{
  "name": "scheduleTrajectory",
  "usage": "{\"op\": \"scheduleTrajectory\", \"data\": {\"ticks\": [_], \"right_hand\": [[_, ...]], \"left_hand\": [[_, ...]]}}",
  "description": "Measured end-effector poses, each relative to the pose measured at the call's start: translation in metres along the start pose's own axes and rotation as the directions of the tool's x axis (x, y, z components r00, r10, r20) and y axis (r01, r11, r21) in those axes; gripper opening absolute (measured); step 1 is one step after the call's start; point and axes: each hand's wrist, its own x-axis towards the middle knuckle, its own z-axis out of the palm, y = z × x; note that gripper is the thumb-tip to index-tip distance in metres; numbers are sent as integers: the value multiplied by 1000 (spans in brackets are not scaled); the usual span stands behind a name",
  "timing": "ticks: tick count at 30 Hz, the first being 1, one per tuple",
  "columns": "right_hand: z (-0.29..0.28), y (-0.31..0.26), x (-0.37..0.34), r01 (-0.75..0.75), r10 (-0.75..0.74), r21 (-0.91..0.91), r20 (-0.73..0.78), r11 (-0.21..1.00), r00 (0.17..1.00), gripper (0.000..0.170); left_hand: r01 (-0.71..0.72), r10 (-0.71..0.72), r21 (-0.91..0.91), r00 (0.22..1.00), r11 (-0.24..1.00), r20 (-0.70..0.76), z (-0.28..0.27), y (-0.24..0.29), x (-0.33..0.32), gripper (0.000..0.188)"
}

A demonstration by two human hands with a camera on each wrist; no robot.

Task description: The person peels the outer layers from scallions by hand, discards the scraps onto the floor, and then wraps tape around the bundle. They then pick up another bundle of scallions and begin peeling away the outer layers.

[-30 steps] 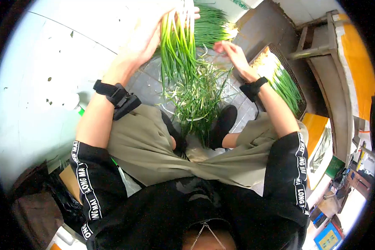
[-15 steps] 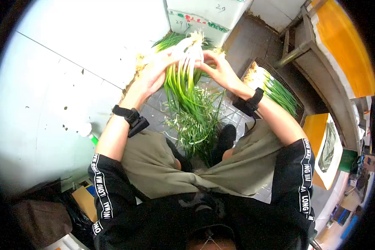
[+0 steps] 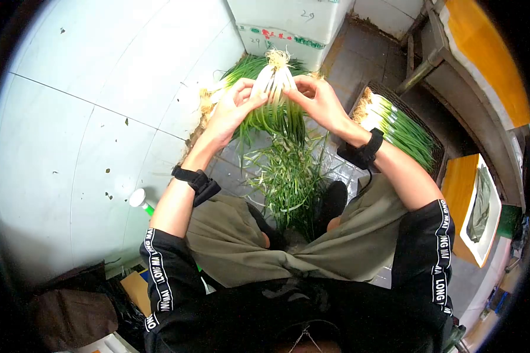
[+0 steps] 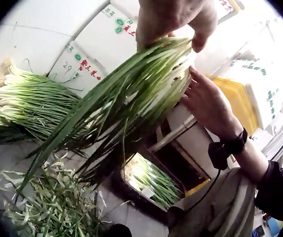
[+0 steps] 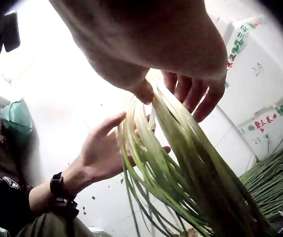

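Held bunch: we note one small bunch of spring onions (image 3: 277, 82), raised above the floor, white ends and pale root hairs uppermost, green leaves hanging down over the loose leaf litter (image 3: 288, 182). The left hand (image 3: 232, 112) pinches the white stalks with its thumb in front; the right hand (image 3: 325, 105) pinches them from the opposite side. Both grasp just below the roots.

Surroundings: a larger spring onion heap (image 4: 37, 94) lies on the floor (image 3: 374, 56) along its wall edge, near the foot of the foam boxes (image 3: 285, 29). More trimmed-looking stalks (image 3: 403, 138) fill a dark basket (image 3: 436, 152), roots toward its left edge.

Method: we judge the step to be cleaning and sorting stalks. One hand should bear the weight at the white part while the other separates the stalks into a thin fan, so that limp or yellowed outer leaves show. Pull any poor leaf down along its own stalk, never sideways; a hard squeeze would likely bruise the whites. Keep root ends level, and let waste fall onto the litter.
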Motion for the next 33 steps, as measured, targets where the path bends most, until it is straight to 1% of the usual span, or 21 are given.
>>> {"op": "scheduleTrajectory", "data": {"ticks": [2, 6, 8, 9, 11, 12, 14, 15, 17, 18, 20, 21, 22, 24, 25, 26, 28, 29, 30, 32, 33], "right_hand": [[5, -5, 2, 30, -24, 75, -80, 997, 996, 32], [8, -10, 6, 36, -25, 128, -88, 991, 996, 32], [9, -14, 8, 39, -24, 179, -81, 983, 996, 31], [11, -14, 9, 37, -24, 175, -77, 984, 997, 31], [11, -15, 11, 11, -3, 192, -46, 981, 999, 32], [12, -15, 11, 12, -5, 189, -42, 982, 999, 32], [11, -17, 10, -22, 23, 154, -5, 988, 1000, 32], [11, -18, 10, -21, 22, 149, -2, 989, 1000, 32], [9, -22, 10, -113, 106, 181, 48, 977, 993, 36], [11, -22, 9, -112, 105, 173, 49, 978, 993, 36], [14, -21, 6, 27, -34, -64, -110, 998, 993, 44], [13, -27, 4, 53, -67, -114, -123, 992, 990, 49], [12, -30, 2, 53, -68, -119, -122, 991, 990, 49], [10, -33, 0, 233, -304, -357, -157, 905, 940, 45], [10, -38, -3, 239, -325, -438, -131, 866, 937, 43], [10, -37, -5, 236, -323, -442, -132, 865, 937, 43], [12, -39, -8, 302, -436, -593, -92, 746, 895, 42], [11, -41, -12, 314, -437, -621, -51, 718, 898, 45], [11, -46, -13, 314, -436, -623, -48, 716, 899, 45], [12, -53, -16, 380, -511, -765, 77, 520, 856, 51], [11, -50, -15, 402, -539, -800, 119, 445, 834, 53]], "left_hand": [[-38, 37, 47, 999, 998, 28, 0, 2, 3, 29], [-50, 50, -11, 998, 999, 27, 0, 2, 4, 33], [-105, 105, -47, 994, 993, -9, 1, 1, 4, 36], [-108, 108, -52, 994, 993, -12, -1, 1, 3, 36], [-88, 86, -111, 996, 990, -21, -4, 2, 2, 37], [-92, 90, -114, 996, 989, -23, -4, 3, 0, 37], [-35, 33, -69, 999, 997, -27, -3, 6, -2, 36], [-40, 38, -73, 999, 997, -28, -4, 6, -3, 36], [-42, 38, -89, 998, 995, -43, -4, 4, -1, 35], [-48, 44, -94, 998, 994, -43, -5, 3, -1, 35], [-58, 52, -115, 997, 992, -51, -6, 2, 1, 33], [-64, 58, -119, 997, 991, -51, -4, 4, 0, 33], [-67, 59, -153, 997, 986, -56, -1, 5, -1, 32], [-68, 58, -190, 997, 979, -58, 2, 8, -1, 32], [-58, 49, -240, 998, 969, -42, 3, 9, -1, 33], [-45, 39, -289, 999, 956, -26, 3, 9, 1, 35], [-33, 33, -303, 999, 952, -7, 1, 9, 3, 35], [-20, 24, -314, 1000, 949, 8, 1, 9, 3, 35], [-21, 25, -318, 1000, 948, 9, 1, 9, 4, 35], [-42, 45, -373, 999, 927, -1, 3, 10, 5, 36], [-42, 46, -374, 999, 927, 3, 5, 10, 5, 36]]}}
